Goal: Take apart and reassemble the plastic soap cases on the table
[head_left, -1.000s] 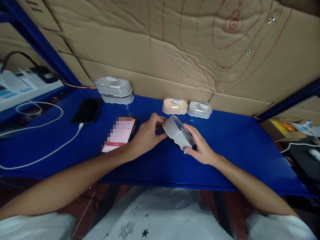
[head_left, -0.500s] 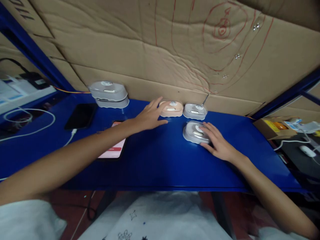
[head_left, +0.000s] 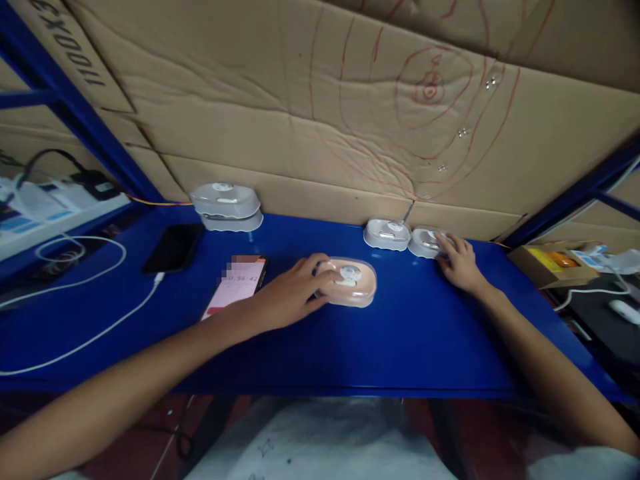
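In the middle of the blue table [head_left: 380, 353] is a pink oval box [head_left: 356, 297] with a clear lid and a round sticker. My left hand [head_left: 307, 287] is closed on its left end, thumb at the near side and fingers over the lid. At the back, a grey oval box [head_left: 385, 235] stands against the cardboard. Just right of it is a second grey oval box [head_left: 423, 244], its right part covered by the fingers of my right hand [head_left: 460, 263], which are curled round that end.
Two more grey boxes [head_left: 226, 207] are stacked at the back left. A lit phone [head_left: 237, 280] lies beside my left forearm, and a dark phone [head_left: 173, 248] with a white cable farther left. A cardboard wall [head_left: 225, 120] closes the back; an open carton [head_left: 545, 267] stands right.
My left hand has brought the pink box from the back row toward me. My right hand has moved the front grey box back and right, beside the other grey one. The view has shifted slightly.
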`<state>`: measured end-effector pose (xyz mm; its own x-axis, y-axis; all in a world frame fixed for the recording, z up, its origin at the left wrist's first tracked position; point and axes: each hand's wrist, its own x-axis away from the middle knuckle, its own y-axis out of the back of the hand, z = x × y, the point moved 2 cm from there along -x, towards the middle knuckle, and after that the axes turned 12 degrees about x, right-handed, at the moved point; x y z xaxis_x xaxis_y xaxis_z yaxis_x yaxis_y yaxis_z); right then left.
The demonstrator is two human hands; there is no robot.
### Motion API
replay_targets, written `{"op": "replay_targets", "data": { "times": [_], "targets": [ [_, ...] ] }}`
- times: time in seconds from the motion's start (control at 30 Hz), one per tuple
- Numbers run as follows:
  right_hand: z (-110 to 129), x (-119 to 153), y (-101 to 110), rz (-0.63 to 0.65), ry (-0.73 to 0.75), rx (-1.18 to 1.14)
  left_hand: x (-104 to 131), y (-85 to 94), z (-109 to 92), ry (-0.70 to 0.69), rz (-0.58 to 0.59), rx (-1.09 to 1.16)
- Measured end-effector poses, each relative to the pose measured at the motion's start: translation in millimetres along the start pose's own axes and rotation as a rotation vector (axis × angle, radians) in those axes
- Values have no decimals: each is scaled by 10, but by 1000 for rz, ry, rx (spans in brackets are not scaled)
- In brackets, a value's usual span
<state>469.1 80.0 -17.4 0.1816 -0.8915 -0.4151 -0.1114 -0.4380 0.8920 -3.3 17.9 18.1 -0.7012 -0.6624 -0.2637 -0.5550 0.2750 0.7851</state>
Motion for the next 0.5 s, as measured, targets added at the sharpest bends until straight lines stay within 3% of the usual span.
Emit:
{"op": "replay_targets", "data": {
  "times": [0.13,0.27,0.33,0.4,0.5],
  "targets": [
    [425,-278,9,21,30,-16,50,-21,-167,28,56,50],
    [976,-361,233,10,88,-113,2,-59,-115,102,35,77],
    [1328,-261,444,1,221,-344,6,-102,-50,145,20,110],
    [1686,-80,660,93,489,-558,20,-150,4,148,10,186],
    [1993,160,881,170,648,-647,32,-194,40,131,-37,305]
  ]
}}
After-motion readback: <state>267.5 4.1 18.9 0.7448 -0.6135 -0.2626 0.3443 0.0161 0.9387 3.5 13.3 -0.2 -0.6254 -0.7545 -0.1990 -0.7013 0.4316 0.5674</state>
